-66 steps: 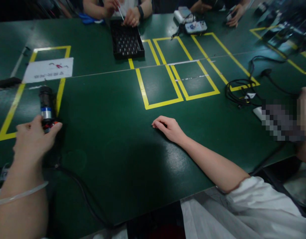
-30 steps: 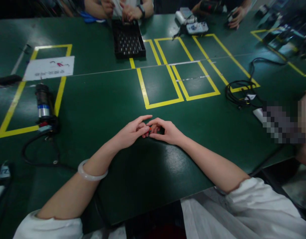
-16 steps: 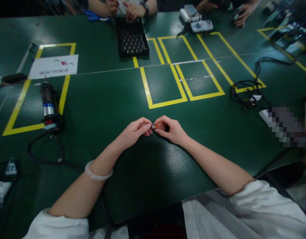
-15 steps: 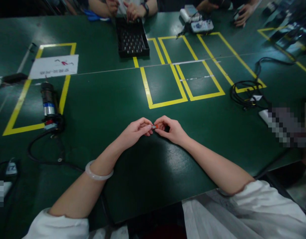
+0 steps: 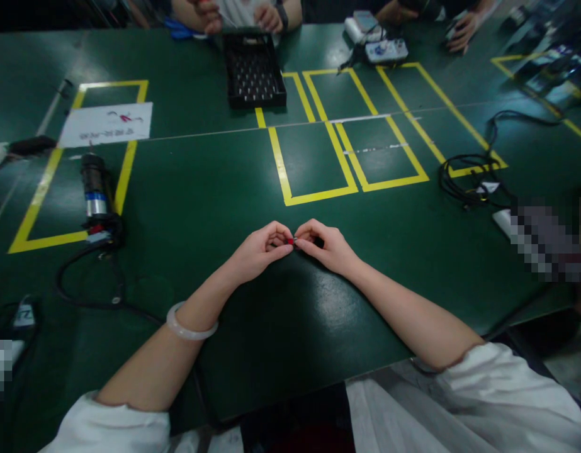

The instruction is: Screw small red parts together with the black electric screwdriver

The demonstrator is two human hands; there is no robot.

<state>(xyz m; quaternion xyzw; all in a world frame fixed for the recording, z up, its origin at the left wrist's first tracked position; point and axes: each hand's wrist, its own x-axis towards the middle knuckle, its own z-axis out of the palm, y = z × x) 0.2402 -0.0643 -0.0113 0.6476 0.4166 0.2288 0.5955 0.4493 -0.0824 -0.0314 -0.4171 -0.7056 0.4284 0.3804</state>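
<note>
My left hand and my right hand meet fingertip to fingertip on the green table. Between the pinched fingers sits a tiny red part, too small to name further. Both hands are closed in a pinch on it and rest on the tabletop. A pale bangle circles my left wrist. Far to the left lies a black and silver cylindrical tool with its black cable looping toward me.
Yellow tape boxes mark the table. A black compartment tray sits at the far side, with another person's hands above it. A white label sheet lies far left. Coiled black cables and a white box are at right.
My left hand left the cylindrical tool at the far left and came to the middle to meet my right hand. Since then both hands stay pinched on the tiny red part, barely shifting.
</note>
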